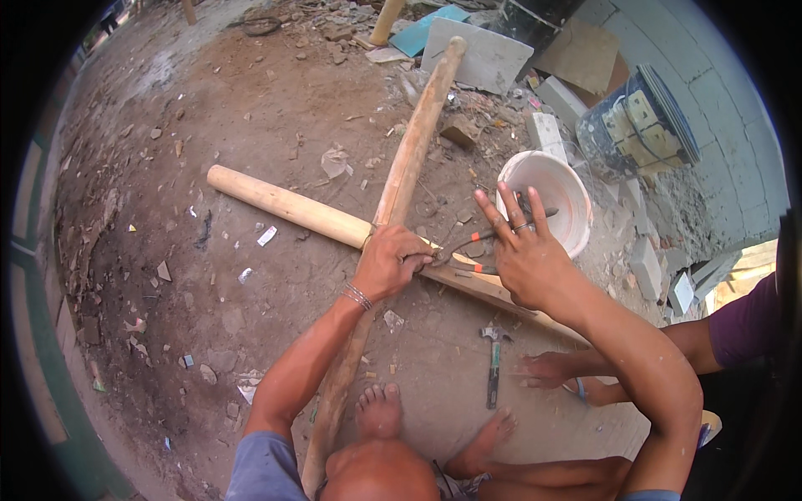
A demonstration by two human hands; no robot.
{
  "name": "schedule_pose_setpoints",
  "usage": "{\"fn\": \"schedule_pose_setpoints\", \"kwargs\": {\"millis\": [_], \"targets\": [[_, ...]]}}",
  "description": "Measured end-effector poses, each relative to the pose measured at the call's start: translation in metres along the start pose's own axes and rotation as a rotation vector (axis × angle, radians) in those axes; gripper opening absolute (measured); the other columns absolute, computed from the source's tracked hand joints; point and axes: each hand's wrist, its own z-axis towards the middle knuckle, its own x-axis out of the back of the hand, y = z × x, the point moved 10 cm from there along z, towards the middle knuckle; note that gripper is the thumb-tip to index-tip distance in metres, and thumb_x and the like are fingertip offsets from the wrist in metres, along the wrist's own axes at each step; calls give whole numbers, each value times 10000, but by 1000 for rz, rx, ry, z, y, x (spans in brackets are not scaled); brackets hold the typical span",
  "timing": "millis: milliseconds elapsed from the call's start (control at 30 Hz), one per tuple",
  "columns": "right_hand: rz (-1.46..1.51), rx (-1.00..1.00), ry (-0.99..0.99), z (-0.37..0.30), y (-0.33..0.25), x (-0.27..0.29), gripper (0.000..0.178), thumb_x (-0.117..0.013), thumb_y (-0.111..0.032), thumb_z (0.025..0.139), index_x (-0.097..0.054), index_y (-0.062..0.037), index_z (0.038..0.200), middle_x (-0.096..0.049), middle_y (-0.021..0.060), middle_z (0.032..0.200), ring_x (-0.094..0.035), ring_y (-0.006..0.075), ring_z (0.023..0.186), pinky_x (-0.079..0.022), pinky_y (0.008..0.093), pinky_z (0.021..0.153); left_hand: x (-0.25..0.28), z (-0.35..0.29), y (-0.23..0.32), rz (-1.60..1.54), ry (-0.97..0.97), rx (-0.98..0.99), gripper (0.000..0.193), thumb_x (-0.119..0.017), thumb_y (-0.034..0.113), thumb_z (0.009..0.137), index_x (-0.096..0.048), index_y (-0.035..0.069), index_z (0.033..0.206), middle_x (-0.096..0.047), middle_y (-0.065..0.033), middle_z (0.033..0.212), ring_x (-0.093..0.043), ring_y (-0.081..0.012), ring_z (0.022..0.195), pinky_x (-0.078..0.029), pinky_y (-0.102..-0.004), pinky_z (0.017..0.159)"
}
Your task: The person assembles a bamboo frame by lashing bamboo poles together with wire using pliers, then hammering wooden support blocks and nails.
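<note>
My left hand (391, 260) is closed at the crossing of two wooden poles, with thumb and fingers pinched together. Whatever they pinch is too small to make out. Beside those fingertips are the jaws of a pair of pincers with black and orange handles (478, 269), spread wide apart. Over the handles lies my right hand (535, 263), its visible fingers stretched and fanned out; its palm side is hidden. A long pole (422, 129) runs from far to near, and a shorter peeled pole (288, 203) crosses it. On the right, a squared length of wood (476, 288) extends from the joint.
A hammer (494, 367) lies on the dirt near my feet. Another person's hand (551, 369) reaches in at the right. A white bucket (568, 196) stands beyond my right hand, near a stained drum (639, 125), blocks (547, 134) and a wall (710, 100).
</note>
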Motion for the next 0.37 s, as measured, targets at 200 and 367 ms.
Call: {"fn": "schedule_pose_setpoints", "kwargs": {"millis": [200, 367], "targets": [[-3, 1, -10, 4, 3, -14, 353, -581, -212, 931, -768, 25, 1113, -74, 217, 1734, -25, 468, 1591, -32, 686, 1237, 0, 0, -4, -9, -21, 34, 99, -808, 102, 810, -797, 99, 908, -759, -15, 912, -670, -228, 950, -450, -394, 929], [-33, 0, 15, 1, -3, -3, 364, -588, -220, 932, -762, 17, 1146, -66, 211, 1736, -16, 469, 1591, -29, 684, 1240, -1, 1, -1, -5, -20, 7, 122, -807, 111, 784, -801, 87, 903, -743, -48, 890, -668, -258, 940, -472, -399, 888]]}}
